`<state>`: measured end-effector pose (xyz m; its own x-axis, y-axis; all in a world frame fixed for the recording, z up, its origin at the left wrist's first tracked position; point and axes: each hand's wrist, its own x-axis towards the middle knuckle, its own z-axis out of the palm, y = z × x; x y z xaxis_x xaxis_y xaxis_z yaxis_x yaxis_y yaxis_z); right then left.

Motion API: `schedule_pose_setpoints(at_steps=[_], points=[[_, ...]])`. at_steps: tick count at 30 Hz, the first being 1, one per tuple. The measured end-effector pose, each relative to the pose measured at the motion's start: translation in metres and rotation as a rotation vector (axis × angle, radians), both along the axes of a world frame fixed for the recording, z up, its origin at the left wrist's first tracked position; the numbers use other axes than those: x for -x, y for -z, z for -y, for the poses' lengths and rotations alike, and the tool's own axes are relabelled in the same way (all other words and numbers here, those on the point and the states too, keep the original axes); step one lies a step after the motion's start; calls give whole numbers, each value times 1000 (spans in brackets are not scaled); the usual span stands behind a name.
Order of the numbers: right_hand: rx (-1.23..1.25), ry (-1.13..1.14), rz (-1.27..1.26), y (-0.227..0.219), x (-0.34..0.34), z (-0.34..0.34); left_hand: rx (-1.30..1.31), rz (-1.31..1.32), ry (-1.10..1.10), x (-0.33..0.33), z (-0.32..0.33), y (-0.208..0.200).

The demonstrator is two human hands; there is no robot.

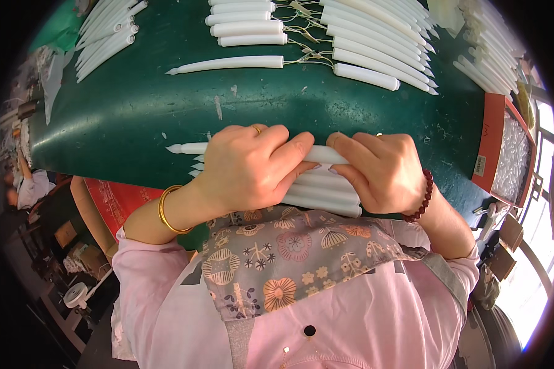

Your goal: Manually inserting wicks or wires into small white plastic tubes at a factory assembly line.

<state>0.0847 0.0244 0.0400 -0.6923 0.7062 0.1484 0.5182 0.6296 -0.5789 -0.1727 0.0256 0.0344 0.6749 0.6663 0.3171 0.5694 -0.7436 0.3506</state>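
Note:
A white electric taper candle [322, 155] lies level across the front of the green table, its flame-shaped tip poking out left of my left hand. My left hand [249, 166] is closed around its body, thumb and fingers pinching near the middle. At the other end my right hand [378, 169] grips the candle's base between thumb and fingers. Several more white candles [326, 194] lie side by side just under both hands, partly covered by them. What the fingertips do at the base is hidden.
Farther back on the green table [135, 111] lie paired candle parts [246, 27] joined by thin wires, with rows of candles [381, 55] to their right. Another candle pile [108, 37] is at far left. A red box [490, 138] of clear small parts stands at the right edge.

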Motion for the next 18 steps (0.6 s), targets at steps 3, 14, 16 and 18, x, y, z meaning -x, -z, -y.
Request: schedule_pose_setpoints(at_steps=[3, 14, 16, 18], points=[[-12, 3, -36, 0, -1, -4, -45, 1, -21, -3, -3, -3], [-159, 129, -8, 21, -5, -36, 121, 20, -16, -1, -48, 4], [-429, 315, 40, 34, -4, -52, -84, 108, -170, 1, -71, 7], [-464, 349, 94, 39, -2, -56, -125, 28, -195, 6, -85, 12]])
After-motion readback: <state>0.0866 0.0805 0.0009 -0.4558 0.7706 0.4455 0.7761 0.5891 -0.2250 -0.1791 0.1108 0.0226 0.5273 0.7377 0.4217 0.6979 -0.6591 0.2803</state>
